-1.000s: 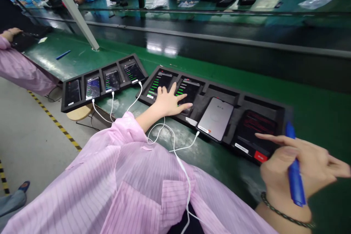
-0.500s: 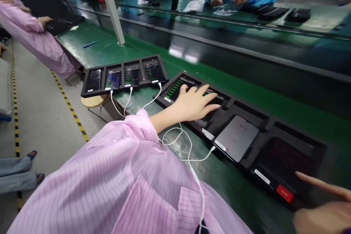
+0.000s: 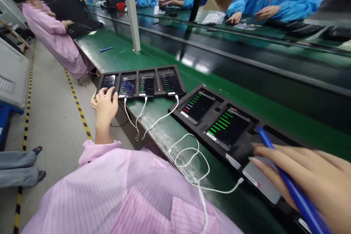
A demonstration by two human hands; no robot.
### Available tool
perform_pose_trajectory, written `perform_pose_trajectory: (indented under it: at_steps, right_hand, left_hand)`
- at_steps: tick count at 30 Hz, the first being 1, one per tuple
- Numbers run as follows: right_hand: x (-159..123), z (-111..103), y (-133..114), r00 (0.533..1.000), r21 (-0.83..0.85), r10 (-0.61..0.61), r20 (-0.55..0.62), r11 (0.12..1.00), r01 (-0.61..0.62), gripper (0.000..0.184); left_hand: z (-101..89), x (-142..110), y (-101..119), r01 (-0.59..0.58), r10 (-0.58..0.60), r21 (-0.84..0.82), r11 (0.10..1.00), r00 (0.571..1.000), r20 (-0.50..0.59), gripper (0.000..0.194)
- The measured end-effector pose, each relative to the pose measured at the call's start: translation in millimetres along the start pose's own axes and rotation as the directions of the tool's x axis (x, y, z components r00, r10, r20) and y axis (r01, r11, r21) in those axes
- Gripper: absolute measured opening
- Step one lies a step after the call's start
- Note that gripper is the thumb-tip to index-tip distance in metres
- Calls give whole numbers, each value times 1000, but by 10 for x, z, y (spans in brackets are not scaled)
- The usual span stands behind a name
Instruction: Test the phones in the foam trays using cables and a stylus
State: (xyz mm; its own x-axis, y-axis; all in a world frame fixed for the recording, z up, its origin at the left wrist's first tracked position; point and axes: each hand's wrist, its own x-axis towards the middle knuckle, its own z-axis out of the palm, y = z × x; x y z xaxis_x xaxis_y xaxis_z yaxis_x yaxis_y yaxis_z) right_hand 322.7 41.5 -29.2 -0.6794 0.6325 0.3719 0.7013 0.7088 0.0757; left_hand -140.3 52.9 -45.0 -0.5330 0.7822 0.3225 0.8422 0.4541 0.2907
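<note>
My left hand (image 3: 106, 108) is over the leftmost phone (image 3: 110, 80) in the farther black tray (image 3: 158, 88). Its fingers are bent and a little apart, with the tips on the phone's lower part. That tray also holds several phones with white cables plugged in. A blue pen (image 3: 297, 190) is held in my right hand (image 3: 309, 168), above the nearer black tray (image 3: 189, 124). In this tray lie two phones with green bars on dark screens, a left phone (image 3: 197, 106) and a middle phone (image 3: 229, 126). A grey-screened phone (image 3: 263, 182) is partly hidden under my right hand.
White cables (image 3: 192, 153) loop along the front edge of the green bench (image 3: 161, 117). Another blue pen (image 3: 106, 49) lies farther up it, near a white post (image 3: 131, 14). A person in pink (image 3: 55, 33) stands at the left; people in blue sit across the dark conveyor (image 3: 219, 49).
My left hand has moved left, from the nearer tray to the leftmost phone of the farther tray. My right hand has come farther into view, showing the blue pen. The view has shifted.
</note>
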Motion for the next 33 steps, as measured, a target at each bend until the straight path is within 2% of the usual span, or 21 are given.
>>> perform_pose_trajectory:
  at_steps: [2,4,7,9,11,16,22,25,31,33]
  right_hand:
    - [444,177,27,997,103,-66,-27,992,69,48]
    - [914,396,50,994,167,-105,-36,980,110,44]
    - [1533,732,79,991,206,-80,111,977,56,39]
    - [1815,915,95,982,197,-44,183,980,7,33]
    - [1966,1045,116,978,183,-14,209,983,-25,28]
    - [1950,1185,177,977,170,26,212,983,-63,30]
    - [1883,1237,142,985,212,24,173,975,-61,27]
    - [1909,1273,116,991,258,23,132,965,-56,21]
    - [1955,1372,140,996,342,41,74,937,-64,23]
    - [1953,1381,143,998,357,45,32,933,-53,24]
  left_hand:
    - [29,62,10,1,-2,4,1000,999,35,44]
    - [83,129,110,-40,41,-9,999,993,110,45]
    - [156,229,304,-124,127,-26,992,961,247,46]
    - [163,268,372,-174,177,-38,984,937,301,46]
    - [128,267,352,-188,197,-58,980,931,307,45]
    - [13,131,26,-52,55,-18,998,970,238,37]
    - [91,64,-325,93,-89,-15,996,984,155,32]
    - [112,82,-341,107,-105,-13,994,988,112,33]
    - [87,96,-179,-30,52,-129,991,985,166,35]
    - [92,116,-203,-7,25,-125,992,988,150,35]
